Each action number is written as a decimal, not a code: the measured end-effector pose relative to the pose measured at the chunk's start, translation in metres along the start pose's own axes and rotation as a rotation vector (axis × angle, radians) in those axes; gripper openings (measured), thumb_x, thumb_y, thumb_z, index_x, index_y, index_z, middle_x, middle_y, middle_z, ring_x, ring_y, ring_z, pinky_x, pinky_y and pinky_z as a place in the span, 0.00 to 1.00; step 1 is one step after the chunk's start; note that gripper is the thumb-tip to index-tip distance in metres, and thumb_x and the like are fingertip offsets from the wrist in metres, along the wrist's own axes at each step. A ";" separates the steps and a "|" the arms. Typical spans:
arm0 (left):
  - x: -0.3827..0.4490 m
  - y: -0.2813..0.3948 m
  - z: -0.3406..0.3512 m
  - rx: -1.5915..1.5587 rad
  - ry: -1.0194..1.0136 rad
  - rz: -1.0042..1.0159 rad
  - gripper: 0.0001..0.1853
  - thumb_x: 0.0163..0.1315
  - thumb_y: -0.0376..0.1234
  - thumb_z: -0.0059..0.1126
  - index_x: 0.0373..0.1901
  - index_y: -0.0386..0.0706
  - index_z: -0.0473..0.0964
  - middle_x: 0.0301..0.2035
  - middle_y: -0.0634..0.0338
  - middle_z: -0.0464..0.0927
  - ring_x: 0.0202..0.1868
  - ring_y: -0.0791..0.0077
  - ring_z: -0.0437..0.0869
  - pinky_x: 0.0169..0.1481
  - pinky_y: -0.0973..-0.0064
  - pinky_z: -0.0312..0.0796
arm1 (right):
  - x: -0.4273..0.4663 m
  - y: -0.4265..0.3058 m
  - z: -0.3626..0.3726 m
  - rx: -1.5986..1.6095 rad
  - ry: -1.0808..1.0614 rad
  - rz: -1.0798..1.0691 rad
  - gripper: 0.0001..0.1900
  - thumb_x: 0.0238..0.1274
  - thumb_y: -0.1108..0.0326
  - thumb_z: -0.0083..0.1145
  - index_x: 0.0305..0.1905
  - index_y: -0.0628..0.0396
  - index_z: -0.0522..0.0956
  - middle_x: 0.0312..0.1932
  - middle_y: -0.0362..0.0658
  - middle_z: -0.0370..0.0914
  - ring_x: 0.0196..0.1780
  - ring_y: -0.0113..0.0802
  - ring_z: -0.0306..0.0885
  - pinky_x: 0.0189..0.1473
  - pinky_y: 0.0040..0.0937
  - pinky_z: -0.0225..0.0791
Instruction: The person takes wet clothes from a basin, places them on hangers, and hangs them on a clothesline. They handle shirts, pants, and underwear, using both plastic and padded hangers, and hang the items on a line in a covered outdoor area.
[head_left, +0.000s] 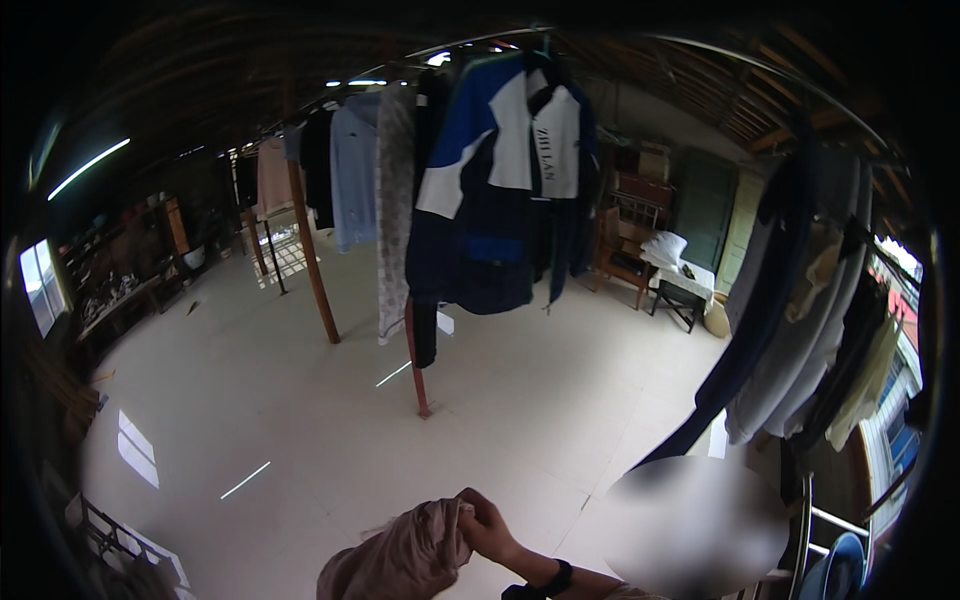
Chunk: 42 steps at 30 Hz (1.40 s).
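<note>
My right hand (487, 529), with a black band on its wrist, grips the bunched edge of a dusty-pink cloth (397, 551) at the bottom of the view. The cloth is crumpled and bulges to the left of my fingers. My left hand is out of view; the cloth may cover it. Beyond the cloth, a blue, white and navy jacket (499, 172) hangs from an overhead metal rail (480, 34).
Beside the jacket hang a grey patterned garment (394, 210) and a light-blue top (354, 169). More clothes (795, 330) hang at right. Thin posts (311, 255) (418, 375) rise from the pale tiled floor (525, 420). A blue basin (834, 570) stands lower right, near a blurred patch.
</note>
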<state>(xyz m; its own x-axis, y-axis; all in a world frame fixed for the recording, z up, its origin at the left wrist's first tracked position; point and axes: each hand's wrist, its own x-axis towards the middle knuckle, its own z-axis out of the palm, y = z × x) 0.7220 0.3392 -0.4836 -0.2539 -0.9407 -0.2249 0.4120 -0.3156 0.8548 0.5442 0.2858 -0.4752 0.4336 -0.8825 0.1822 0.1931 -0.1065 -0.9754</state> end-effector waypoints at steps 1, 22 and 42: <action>0.000 0.007 -0.011 -0.009 0.029 0.020 0.26 0.65 0.43 0.54 0.61 0.41 0.67 0.48 0.52 0.78 0.52 0.66 0.78 0.57 0.73 0.69 | 0.011 0.005 0.007 0.001 -0.063 0.029 0.09 0.68 0.66 0.42 0.43 0.60 0.71 0.32 0.36 0.70 0.39 0.20 0.67 0.41 0.21 0.64; 0.271 0.265 -0.095 0.643 0.206 0.503 0.27 0.63 0.43 0.55 0.61 0.42 0.67 0.49 0.52 0.77 0.53 0.66 0.76 0.59 0.72 0.66 | 0.608 -0.450 -0.096 -1.548 1.197 -0.714 0.43 0.51 0.32 0.54 0.66 0.51 0.63 0.63 0.61 0.58 0.68 0.58 0.55 0.64 0.57 0.54; 0.453 0.350 -0.052 0.805 -0.345 0.585 0.28 0.61 0.43 0.57 0.61 0.43 0.67 0.50 0.52 0.76 0.55 0.67 0.75 0.61 0.72 0.64 | 0.476 -0.536 -0.252 -2.024 1.668 -0.733 0.10 0.53 0.68 0.58 0.40 0.59 0.81 0.38 0.59 0.80 0.44 0.56 0.80 0.44 0.44 0.76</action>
<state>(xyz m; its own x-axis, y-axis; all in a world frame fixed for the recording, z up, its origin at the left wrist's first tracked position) 0.7965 -0.2038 -0.3100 -0.4907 -0.7936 0.3598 -0.1204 0.4707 0.8740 0.4252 -0.1922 0.1028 -0.0096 0.0394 0.9992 -0.9115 0.4106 -0.0250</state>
